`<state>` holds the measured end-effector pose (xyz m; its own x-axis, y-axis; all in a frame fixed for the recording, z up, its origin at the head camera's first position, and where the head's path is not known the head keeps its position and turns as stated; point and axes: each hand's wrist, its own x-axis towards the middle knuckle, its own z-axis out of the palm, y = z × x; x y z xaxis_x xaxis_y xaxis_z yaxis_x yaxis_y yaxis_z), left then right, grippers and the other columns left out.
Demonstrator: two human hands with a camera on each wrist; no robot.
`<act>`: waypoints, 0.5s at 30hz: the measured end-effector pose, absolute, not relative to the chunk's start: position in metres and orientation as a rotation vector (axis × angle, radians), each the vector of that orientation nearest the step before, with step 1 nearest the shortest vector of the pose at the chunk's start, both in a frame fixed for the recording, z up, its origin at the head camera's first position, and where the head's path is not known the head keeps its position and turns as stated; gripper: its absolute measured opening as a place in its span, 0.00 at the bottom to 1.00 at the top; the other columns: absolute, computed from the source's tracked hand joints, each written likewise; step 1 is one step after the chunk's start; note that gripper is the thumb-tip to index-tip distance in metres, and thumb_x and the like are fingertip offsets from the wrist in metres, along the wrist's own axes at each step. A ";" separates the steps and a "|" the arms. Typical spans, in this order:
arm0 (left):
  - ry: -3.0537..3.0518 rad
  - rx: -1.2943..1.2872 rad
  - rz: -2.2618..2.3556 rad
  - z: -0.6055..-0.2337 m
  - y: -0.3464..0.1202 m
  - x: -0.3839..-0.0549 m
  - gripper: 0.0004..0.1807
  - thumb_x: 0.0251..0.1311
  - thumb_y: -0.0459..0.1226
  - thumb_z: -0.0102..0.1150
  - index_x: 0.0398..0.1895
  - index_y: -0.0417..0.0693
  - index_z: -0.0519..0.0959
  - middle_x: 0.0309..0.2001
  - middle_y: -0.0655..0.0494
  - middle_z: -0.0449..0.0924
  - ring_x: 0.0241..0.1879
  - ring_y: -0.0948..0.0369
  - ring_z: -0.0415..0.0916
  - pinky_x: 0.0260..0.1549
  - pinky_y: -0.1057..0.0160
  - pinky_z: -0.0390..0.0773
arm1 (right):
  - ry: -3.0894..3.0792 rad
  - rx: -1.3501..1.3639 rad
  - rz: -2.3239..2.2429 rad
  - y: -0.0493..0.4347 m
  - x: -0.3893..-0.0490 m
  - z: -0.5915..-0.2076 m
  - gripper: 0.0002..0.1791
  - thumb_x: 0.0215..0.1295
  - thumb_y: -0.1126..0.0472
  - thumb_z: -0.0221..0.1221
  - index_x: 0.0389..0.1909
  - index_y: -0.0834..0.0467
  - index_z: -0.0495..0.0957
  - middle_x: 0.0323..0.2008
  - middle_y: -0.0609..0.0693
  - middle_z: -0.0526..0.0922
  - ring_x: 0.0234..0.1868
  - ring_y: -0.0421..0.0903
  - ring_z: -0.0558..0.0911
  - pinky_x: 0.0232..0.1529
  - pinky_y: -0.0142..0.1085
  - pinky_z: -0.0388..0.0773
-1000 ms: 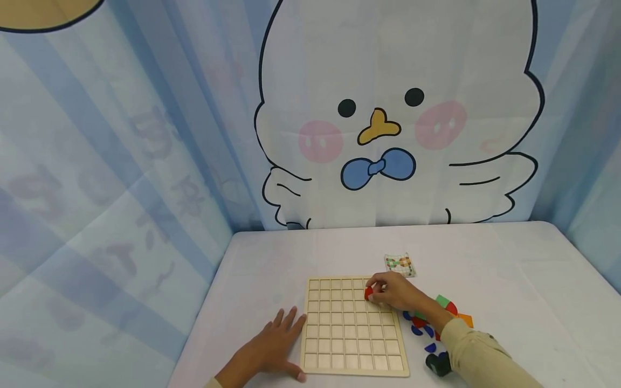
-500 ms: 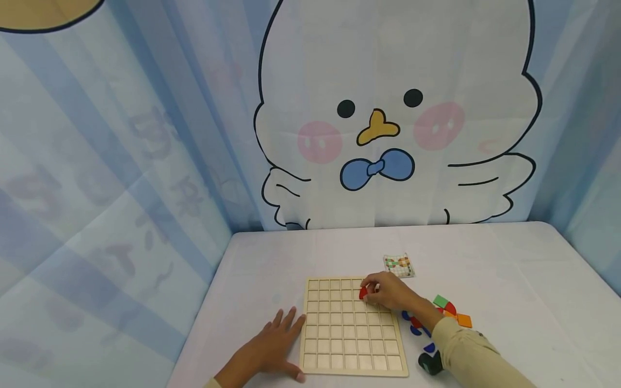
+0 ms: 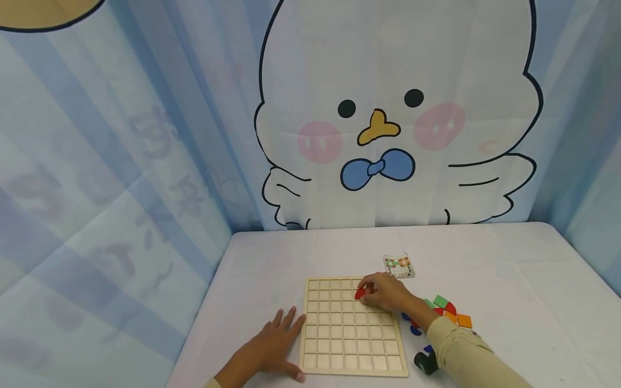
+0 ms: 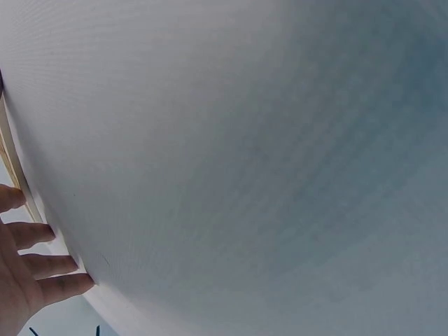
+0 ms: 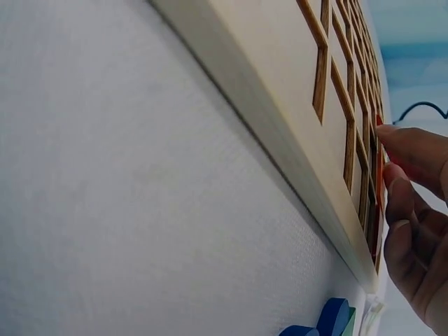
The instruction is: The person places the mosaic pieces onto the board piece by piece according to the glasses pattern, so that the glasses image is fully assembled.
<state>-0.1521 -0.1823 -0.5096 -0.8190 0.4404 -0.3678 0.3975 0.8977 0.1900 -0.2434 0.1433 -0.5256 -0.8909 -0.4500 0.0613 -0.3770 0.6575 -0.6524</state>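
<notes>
A light wooden grid board (image 3: 349,331) with rows of square recesses lies on the white table. My right hand (image 3: 385,291) pinches a small flat red piece (image 3: 359,293) between thumb and fingertips, over the upper right of the grid. In the right wrist view the red piece (image 5: 379,178) shows edge-on, right at the slots, partly hidden by the fingers. At the board's left edge my left hand (image 3: 270,342) rests with fingers spread, fingertips and thumb close to the frame. The left wrist view catches that hand's fingers (image 4: 59,264) stretched out on the cloth.
Right of the board lie several flat pieces: green (image 3: 440,301), orange (image 3: 464,321), red and blue (image 3: 415,331), partly behind the right forearm. A small patterned card (image 3: 399,265) lies beyond the board. A dark rounded object (image 3: 427,362) sits beside the right sleeve. A cartoon-printed curtain hangs behind the table.
My right hand has shifted slightly left across the top of the grid, carrying the red piece with it. The left hand has stayed in place.
</notes>
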 end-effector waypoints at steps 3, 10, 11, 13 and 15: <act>2.652 0.611 0.146 -0.510 -0.183 -0.153 0.68 0.36 0.72 0.69 0.80 0.52 0.53 0.80 0.40 0.48 0.77 0.34 0.48 0.66 0.33 0.64 | 2.764 -0.687 -1.037 0.142 -0.244 -0.525 0.14 0.59 0.58 0.71 0.45 0.57 0.85 0.26 0.38 0.79 0.27 0.34 0.73 0.28 0.31 0.70; 2.654 0.620 0.144 -0.512 -0.184 -0.153 0.68 0.37 0.73 0.68 0.80 0.52 0.53 0.80 0.40 0.47 0.77 0.34 0.47 0.66 0.33 0.64 | 2.786 -0.652 -1.009 0.142 -0.243 -0.523 0.10 0.59 0.58 0.70 0.41 0.55 0.86 0.27 0.39 0.79 0.27 0.35 0.73 0.29 0.32 0.70; 2.655 0.622 0.143 -0.513 -0.184 -0.153 0.68 0.37 0.73 0.68 0.80 0.52 0.53 0.80 0.40 0.47 0.77 0.34 0.47 0.66 0.33 0.64 | 2.790 -0.646 -1.004 0.142 -0.243 -0.523 0.09 0.59 0.58 0.70 0.41 0.54 0.86 0.27 0.39 0.79 0.27 0.36 0.73 0.29 0.32 0.70; 2.655 0.622 0.141 -0.513 -0.184 -0.153 0.68 0.37 0.73 0.68 0.80 0.52 0.53 0.80 0.40 0.47 0.77 0.34 0.48 0.66 0.33 0.64 | 2.791 -0.645 -1.004 0.141 -0.243 -0.523 0.09 0.59 0.58 0.70 0.40 0.54 0.86 0.26 0.40 0.79 0.26 0.36 0.73 0.28 0.32 0.69; 2.656 0.620 0.137 -0.513 -0.184 -0.154 0.68 0.37 0.73 0.68 0.80 0.52 0.53 0.80 0.40 0.47 0.77 0.34 0.48 0.66 0.33 0.64 | 2.795 -0.644 -1.003 0.141 -0.243 -0.523 0.08 0.59 0.59 0.70 0.40 0.54 0.87 0.26 0.40 0.78 0.25 0.36 0.72 0.27 0.32 0.69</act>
